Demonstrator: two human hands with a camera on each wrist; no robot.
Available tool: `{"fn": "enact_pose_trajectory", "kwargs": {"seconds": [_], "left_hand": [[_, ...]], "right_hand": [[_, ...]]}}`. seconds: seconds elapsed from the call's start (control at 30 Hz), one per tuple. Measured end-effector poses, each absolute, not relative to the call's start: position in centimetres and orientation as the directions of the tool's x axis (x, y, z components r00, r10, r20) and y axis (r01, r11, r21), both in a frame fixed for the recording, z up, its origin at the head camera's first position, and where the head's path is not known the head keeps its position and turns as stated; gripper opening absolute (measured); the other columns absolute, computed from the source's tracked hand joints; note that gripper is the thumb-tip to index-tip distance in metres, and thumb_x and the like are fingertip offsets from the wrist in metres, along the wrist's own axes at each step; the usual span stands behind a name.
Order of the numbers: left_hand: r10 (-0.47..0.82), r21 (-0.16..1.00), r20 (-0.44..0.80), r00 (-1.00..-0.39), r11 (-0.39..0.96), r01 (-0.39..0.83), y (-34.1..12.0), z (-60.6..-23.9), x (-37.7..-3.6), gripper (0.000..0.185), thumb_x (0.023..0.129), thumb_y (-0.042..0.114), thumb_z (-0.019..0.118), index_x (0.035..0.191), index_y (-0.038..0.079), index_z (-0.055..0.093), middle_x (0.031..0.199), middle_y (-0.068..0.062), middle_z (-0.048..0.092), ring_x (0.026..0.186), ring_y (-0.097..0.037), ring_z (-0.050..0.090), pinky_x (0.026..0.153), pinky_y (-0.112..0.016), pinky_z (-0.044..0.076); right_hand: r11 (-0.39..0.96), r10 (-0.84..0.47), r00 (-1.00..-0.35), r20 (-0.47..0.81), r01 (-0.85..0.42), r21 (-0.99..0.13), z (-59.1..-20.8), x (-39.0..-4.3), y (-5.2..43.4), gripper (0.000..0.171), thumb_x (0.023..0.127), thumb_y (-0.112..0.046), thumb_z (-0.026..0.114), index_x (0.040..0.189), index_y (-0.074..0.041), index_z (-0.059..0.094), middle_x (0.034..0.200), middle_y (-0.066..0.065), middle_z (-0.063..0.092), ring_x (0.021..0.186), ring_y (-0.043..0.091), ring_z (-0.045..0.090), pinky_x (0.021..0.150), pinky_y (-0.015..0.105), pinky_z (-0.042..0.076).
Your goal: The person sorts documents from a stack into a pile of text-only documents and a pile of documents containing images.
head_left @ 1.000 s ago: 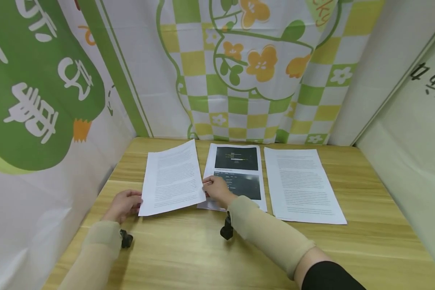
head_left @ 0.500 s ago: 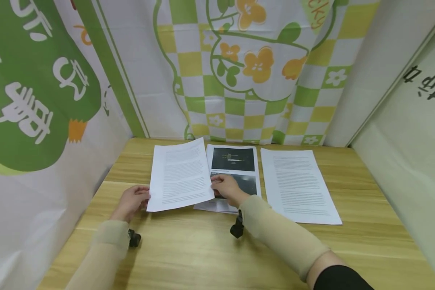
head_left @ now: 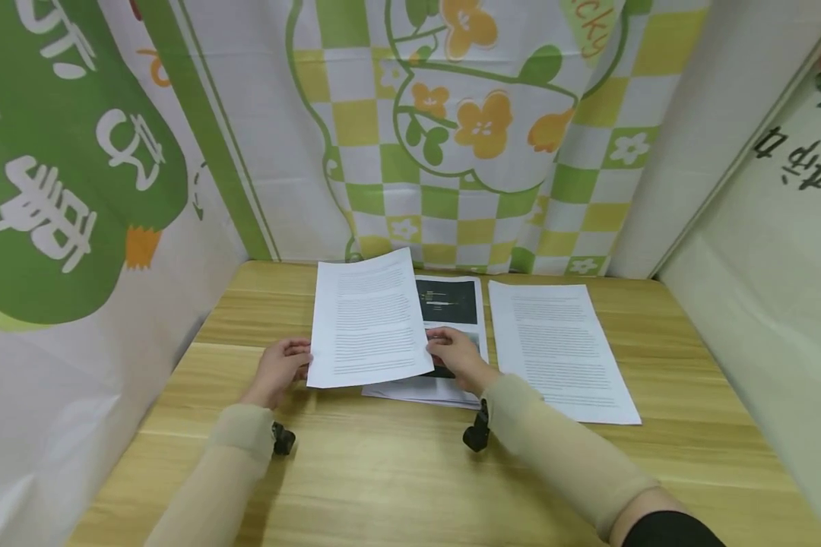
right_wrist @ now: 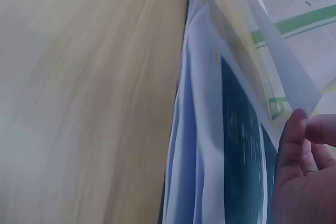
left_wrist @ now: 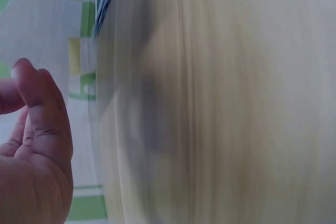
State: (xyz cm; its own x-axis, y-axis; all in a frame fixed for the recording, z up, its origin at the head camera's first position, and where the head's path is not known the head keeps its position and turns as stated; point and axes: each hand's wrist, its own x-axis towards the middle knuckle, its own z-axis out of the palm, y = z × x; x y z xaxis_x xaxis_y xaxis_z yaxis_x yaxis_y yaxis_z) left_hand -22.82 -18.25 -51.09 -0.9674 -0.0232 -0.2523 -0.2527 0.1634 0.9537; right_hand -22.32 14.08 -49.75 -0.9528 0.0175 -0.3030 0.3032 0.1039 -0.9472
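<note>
Holding a printed sheet [head_left: 369, 319] clear of the table [head_left: 410, 471], a person grips it at both lower side edges: the left hand [head_left: 278, 370] curls round the left edge at about 9 o'clock of the page, and the right hand [head_left: 454, 357] pinches the right edge at about 3 o'clock, thumb on top as the right wrist view shows. The sheet's long axis runs from 6 to 12 o'clock, away from the body, leaning a little to the left, and its far end is raised toward the patterned cloth backdrop [head_left: 451, 129]. Directly beneath the right hand lies a thin stack of pages [head_left: 451, 304] topped by a page with dark pictures; the held sheet overlaps that stack's left half, so the stack sits at roughly 3 o'clock of the sheet's middle, and the right hand is plainly the nearer of the two to it. The left wrist view is blurred and shows only curled fingers [left_wrist: 37, 108] beside bare wood. A second text page [head_left: 554, 349] lies flat on the table at 3 o'clock of the stack, just beside it and apart from both hands. Both forearms wear beige sleeves [head_left: 554, 448].
</note>
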Motion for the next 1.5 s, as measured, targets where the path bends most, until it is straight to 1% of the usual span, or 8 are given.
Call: {"fn": "enact_pose_trajectory", "kwargs": {"seconds": [0.17,0.37,0.57,0.77,0.87,0.97,1.23,1.5], "left_hand": [[0.0,0.955,-0.251,-0.968,0.166,-0.247,-16.4,-50.9,-23.2,0.036,0.101,-0.004,0.057,0.136,-0.009,0.055,0.112,-0.013,0.062,0.084,-0.013,0.061,0.065,-0.025,0.056],[0.03,0.962,-0.235,-0.972,0.154,-0.227,-14.4,-50.4,-23.3,0.035,0.099,-0.005,0.057,0.133,-0.011,0.055,0.109,-0.014,0.064,0.081,-0.014,0.062,0.064,-0.025,0.056],[0.077,0.966,-0.229,-0.97,0.141,-0.217,-12.2,-50.3,-23.0,0.034,0.099,-0.006,0.057,0.133,-0.012,0.055,0.111,-0.016,0.064,0.083,-0.015,0.062,0.065,-0.027,0.056],[0.107,0.969,-0.223,-0.969,0.134,-0.208,-9.9,-50.4,-22.7,0.032,0.099,-0.007,0.057,0.131,-0.01,0.057,0.11,-0.016,0.064,0.085,-0.016,0.061,0.066,-0.028,0.055],[0.115,0.968,-0.224,-0.968,0.138,-0.207,-8.7,-50.4,-22.4,0.031,0.098,-0.007,0.058,0.129,-0.008,0.06,0.108,-0.015,0.064,0.085,-0.016,0.06,0.066,-0.028,0.055],[0.131,0.97,-0.222,-0.966,0.134,-0.205,-7.2,-50.4,-22.1,0.03,0.098,-0.006,0.059,0.127,-0.008,0.062,0.107,-0.014,0.064,0.085,-0.016,0.06,0.064,-0.027,0.055],[0.166,0.979,-0.201,-0.965,0.067,-0.192,-3.0,-50.4,-22.3,0.026,0.097,-0.009,0.058,0.123,-0.01,0.061,0.1,-0.011,0.061,0.083,-0.017,0.056,0.058,-0.025,0.053],[0.184,0.975,-0.223,-0.957,0.049,-0.218,0.5,-50.7,-21.8,0.029,0.098,-0.007,0.059,0.127,-0.009,0.06,0.107,-0.014,0.062,0.086,-0.019,0.057,0.058,-0.025,0.055]], "right_hand": [[0.144,0.02,-0.956,-0.293,0.293,-0.945,-49.6,-22.1,15.9,0.031,0.101,0.001,0.059,0.132,0.004,0.063,0.111,0.015,0.065,0.098,0.022,0.063,0.088,0.037,0.055],[0.121,0.023,-0.959,-0.282,0.282,-0.952,-49.3,-21.2,18.2,0.032,0.101,0.001,0.058,0.133,0.006,0.061,0.109,0.014,0.063,0.095,0.02,0.06,0.083,0.032,0.054],[0.105,0.014,-0.963,-0.27,0.27,-0.957,-49.1,-19.5,20.7,0.036,0.103,0.001,0.056,0.137,0.01,0.056,0.112,0.014,0.063,0.096,0.017,0.058,0.082,0.028,0.052],[0.12,0.002,-0.969,-0.246,0.245,-0.962,-49.2,-18.0,23.1,0.037,0.104,0.001,0.055,0.138,0.012,0.053,0.109,0.012,0.062,0.091,0.014,0.057,0.082,0.03,0.053],[0.12,-0.001,-0.965,-0.262,0.26,-0.958,-49.3,-17.1,24.4,0.037,0.104,0.0,0.055,0.139,0.012,0.051,0.111,0.011,0.062,0.091,0.013,0.058,0.081,0.028,0.053],[0.12,0.01,-0.961,-0.277,0.276,-0.954,-49.5,-16.4,25.8,0.038,0.104,0.0,0.055,0.14,0.012,0.05,0.111,0.012,0.063,0.091,0.012,0.059,0.077,0.024,0.053],[0.107,0.057,-0.957,-0.285,0.29,-0.951,-49.6,-15.7,29.3,0.041,0.105,0.0,0.053,0.143,0.013,0.046,0.109,0.009,0.063,0.09,0.01,0.059,0.076,0.022,0.052],[0.125,0.077,-0.953,-0.294,0.302,-0.945,-49.9,-15.0,32.7,0.043,0.106,-0.003,0.053,0.145,0.013,0.042,0.106,0.004,0.063,0.087,0.008,0.058,0.073,0.022,0.051]]}}
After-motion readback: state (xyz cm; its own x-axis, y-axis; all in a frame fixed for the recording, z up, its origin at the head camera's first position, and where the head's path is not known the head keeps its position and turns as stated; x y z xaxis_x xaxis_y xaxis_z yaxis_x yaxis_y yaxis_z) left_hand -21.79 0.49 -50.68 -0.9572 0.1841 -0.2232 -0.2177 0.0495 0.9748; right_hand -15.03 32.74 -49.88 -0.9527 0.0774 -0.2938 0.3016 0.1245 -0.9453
